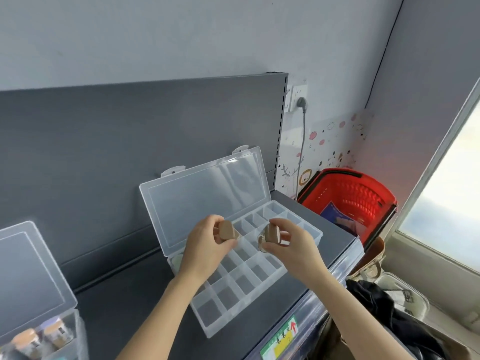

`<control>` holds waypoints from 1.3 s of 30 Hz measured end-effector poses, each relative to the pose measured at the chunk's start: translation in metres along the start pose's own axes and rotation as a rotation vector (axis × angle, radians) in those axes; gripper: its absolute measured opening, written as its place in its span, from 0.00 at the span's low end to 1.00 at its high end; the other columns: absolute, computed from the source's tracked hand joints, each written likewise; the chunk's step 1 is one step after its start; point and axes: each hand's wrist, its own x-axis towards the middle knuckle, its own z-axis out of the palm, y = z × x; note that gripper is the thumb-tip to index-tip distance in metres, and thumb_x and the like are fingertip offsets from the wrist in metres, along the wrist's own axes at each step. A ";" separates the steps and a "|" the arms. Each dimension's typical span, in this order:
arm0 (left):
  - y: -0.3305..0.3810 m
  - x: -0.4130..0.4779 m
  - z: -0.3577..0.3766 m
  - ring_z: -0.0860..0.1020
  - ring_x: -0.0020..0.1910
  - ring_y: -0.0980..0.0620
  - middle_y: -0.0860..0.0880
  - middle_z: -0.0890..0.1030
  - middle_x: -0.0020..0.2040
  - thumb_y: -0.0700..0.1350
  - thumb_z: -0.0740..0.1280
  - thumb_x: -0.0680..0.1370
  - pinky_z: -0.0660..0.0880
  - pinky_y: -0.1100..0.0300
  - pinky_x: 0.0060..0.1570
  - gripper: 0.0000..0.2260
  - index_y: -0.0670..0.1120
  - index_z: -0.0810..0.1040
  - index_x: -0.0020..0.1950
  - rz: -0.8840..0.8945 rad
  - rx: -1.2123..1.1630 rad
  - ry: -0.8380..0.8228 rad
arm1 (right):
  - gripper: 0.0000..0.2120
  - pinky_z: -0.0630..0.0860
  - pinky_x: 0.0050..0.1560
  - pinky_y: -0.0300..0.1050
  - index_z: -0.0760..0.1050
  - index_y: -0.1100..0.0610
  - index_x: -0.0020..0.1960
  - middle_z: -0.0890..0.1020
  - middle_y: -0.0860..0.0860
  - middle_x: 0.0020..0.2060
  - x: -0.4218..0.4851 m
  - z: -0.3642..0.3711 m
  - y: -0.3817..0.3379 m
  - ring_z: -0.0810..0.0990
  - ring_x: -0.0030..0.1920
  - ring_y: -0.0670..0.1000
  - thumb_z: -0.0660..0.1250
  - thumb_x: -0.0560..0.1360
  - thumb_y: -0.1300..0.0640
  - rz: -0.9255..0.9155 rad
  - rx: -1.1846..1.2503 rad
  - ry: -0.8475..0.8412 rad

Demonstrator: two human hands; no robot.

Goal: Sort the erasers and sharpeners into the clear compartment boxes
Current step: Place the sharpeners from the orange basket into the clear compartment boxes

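Shelf (pixel 130 320) carries open compartment box (pixel 207 310), long axis running front-left to back-right. Both grips over its mid cells: left grip (pixel 207 245) pinches tan eraser (pixel 228 231), right grip (pixel 291 245) pinches wrapped piece (pixel 270 236). Empty cells directly below; drop looks short.

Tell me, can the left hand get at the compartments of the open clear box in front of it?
Probably yes. The left hand hovers right above the clear box, its lid stands open behind, and nothing lies between, though it pinches a tan piece.
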 end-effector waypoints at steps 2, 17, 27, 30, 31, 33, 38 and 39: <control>0.001 0.010 0.009 0.76 0.48 0.59 0.57 0.78 0.49 0.49 0.76 0.69 0.77 0.63 0.46 0.18 0.53 0.73 0.53 -0.020 0.011 -0.023 | 0.19 0.72 0.38 0.25 0.74 0.52 0.59 0.78 0.44 0.51 0.013 -0.004 0.006 0.77 0.50 0.40 0.73 0.70 0.59 0.001 0.027 -0.007; 0.005 0.071 0.064 0.74 0.52 0.55 0.55 0.75 0.56 0.47 0.74 0.71 0.75 0.59 0.54 0.20 0.54 0.73 0.60 -0.146 0.206 0.004 | 0.22 0.72 0.50 0.33 0.75 0.51 0.61 0.79 0.44 0.50 0.140 -0.024 0.029 0.79 0.52 0.46 0.73 0.68 0.61 -0.192 -0.068 -0.265; -0.001 0.072 0.081 0.71 0.54 0.53 0.55 0.74 0.53 0.52 0.77 0.67 0.70 0.59 0.51 0.22 0.51 0.75 0.58 -0.278 0.367 -0.089 | 0.20 0.69 0.42 0.23 0.77 0.55 0.57 0.79 0.45 0.46 0.160 -0.023 0.042 0.77 0.48 0.46 0.75 0.67 0.60 -0.274 -0.075 -0.445; -0.001 0.073 0.081 0.69 0.56 0.52 0.54 0.73 0.56 0.54 0.76 0.67 0.69 0.58 0.54 0.25 0.51 0.74 0.61 -0.298 0.412 -0.123 | 0.22 0.67 0.43 0.23 0.75 0.54 0.60 0.78 0.45 0.47 0.163 -0.023 0.044 0.77 0.49 0.45 0.75 0.67 0.60 -0.282 -0.086 -0.464; -0.001 0.073 0.081 0.69 0.57 0.52 0.53 0.72 0.57 0.55 0.76 0.67 0.70 0.58 0.55 0.26 0.51 0.74 0.61 -0.302 0.424 -0.133 | 0.23 0.66 0.44 0.24 0.75 0.54 0.61 0.78 0.45 0.49 0.164 -0.022 0.045 0.76 0.50 0.45 0.75 0.67 0.60 -0.284 -0.091 -0.471; -0.001 0.072 0.081 0.68 0.58 0.52 0.53 0.71 0.57 0.56 0.76 0.67 0.70 0.58 0.56 0.27 0.51 0.73 0.63 -0.309 0.428 -0.144 | 0.24 0.67 0.45 0.25 0.75 0.53 0.61 0.77 0.45 0.50 0.166 -0.019 0.046 0.76 0.51 0.45 0.75 0.67 0.59 -0.286 -0.100 -0.485; -0.002 0.068 0.078 0.67 0.61 0.52 0.53 0.70 0.60 0.56 0.76 0.67 0.70 0.56 0.59 0.30 0.50 0.72 0.66 -0.326 0.395 -0.122 | 0.18 0.72 0.46 0.30 0.77 0.60 0.55 0.79 0.49 0.46 0.166 -0.014 0.047 0.78 0.49 0.49 0.75 0.66 0.61 -0.335 -0.146 -0.492; -0.002 0.067 0.077 0.67 0.62 0.53 0.53 0.69 0.61 0.55 0.76 0.67 0.69 0.57 0.60 0.30 0.50 0.71 0.67 -0.326 0.387 -0.115 | 0.16 0.75 0.47 0.34 0.77 0.61 0.53 0.80 0.50 0.45 0.166 -0.012 0.047 0.78 0.49 0.50 0.74 0.66 0.61 -0.347 -0.157 -0.491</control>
